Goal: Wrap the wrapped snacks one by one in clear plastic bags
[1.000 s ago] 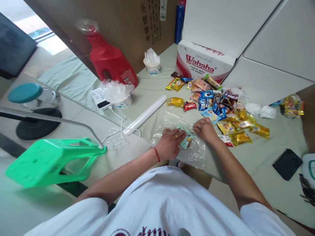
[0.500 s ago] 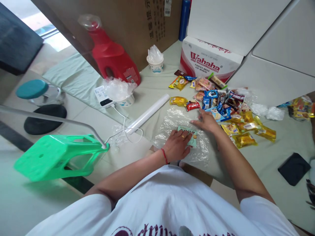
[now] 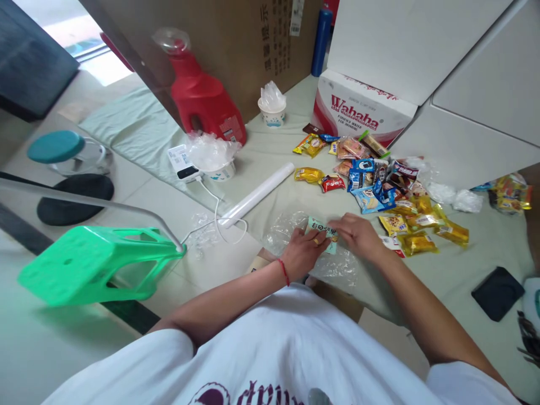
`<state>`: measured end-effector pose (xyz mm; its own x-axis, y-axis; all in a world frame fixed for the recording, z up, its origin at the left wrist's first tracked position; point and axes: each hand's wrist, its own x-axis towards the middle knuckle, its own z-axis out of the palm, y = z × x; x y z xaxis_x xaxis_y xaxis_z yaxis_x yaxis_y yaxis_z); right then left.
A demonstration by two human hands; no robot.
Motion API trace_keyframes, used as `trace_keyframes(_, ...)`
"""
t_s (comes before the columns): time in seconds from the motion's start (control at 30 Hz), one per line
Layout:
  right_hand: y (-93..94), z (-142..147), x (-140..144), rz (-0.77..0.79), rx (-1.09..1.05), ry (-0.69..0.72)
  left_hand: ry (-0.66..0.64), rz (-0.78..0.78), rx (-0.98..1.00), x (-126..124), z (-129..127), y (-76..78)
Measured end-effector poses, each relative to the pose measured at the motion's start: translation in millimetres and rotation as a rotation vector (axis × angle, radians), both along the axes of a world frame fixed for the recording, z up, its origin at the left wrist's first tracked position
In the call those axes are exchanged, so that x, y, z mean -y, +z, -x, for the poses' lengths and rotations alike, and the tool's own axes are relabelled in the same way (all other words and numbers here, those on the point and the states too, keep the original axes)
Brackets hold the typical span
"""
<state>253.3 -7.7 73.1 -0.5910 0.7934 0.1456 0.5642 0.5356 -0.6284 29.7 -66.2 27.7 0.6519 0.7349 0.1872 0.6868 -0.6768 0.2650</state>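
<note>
Our left hand (image 3: pixel 304 252) and right hand (image 3: pixel 358 236) both pinch the pale green snack packet (image 3: pixel 322 229), low on the clear plastic bag (image 3: pixel 295 232) spread on the floor cloth (image 3: pixel 270 149). We judge it light, crinkly, slippery, best held by its edges. Loose snacks (image 3: pixel 379 188) lie at two o'clock.

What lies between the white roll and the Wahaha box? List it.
In the head view, between the white roll and the Wahaha box lie snack packets on the green cloth: a yellow packet, a red packet and more behind them.
</note>
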Motion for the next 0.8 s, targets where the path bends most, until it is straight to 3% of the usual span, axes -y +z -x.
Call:
trace_keyframes(0.17, -34.7, 16.6, 46.4, -0.132, 0.078, 0.085, 0.05, 0.002, 0.198, 3.9, 9.3, -20.6)
trace_keyframes(0.33, -56.0, 28.3, 52.2, -0.176, 0.187, 0.141, 0.078, 0.021, 0.53, 10.5, 21.6, -37.4)
trace_keyframes(0.47, -57.5, 32.9, 50.6, -0.195, 0.285, 0.167, 0.217, 0.017, 0.715, 17.5, 34.0, -32.3)
trace_keyframes(0.57, -57.8, 35.4, 52.0, -0.203, 0.317, 0.166, 0.312, -0.115, 0.622, 15.1, 38.1, -15.1)
trace_keyframes(0.67, -58.2, 37.4, 53.2, -0.19, 0.318, 0.15, 0.07, -0.211, 0.36, -1.5, 37.3, 2.7)
trace_keyframes(0.73, -58.0, 36.7, 52.2, -0.188, 0.321, 0.143, -0.103, -0.165, 0.198, -17.5, 41.9, 7.0)
trace_keyframes(0.8, -57.4, 33.6, 50.3, -0.189, 0.333, 0.153, -0.137, -0.067, 0.076, -30.9, 56.7, 2.6)
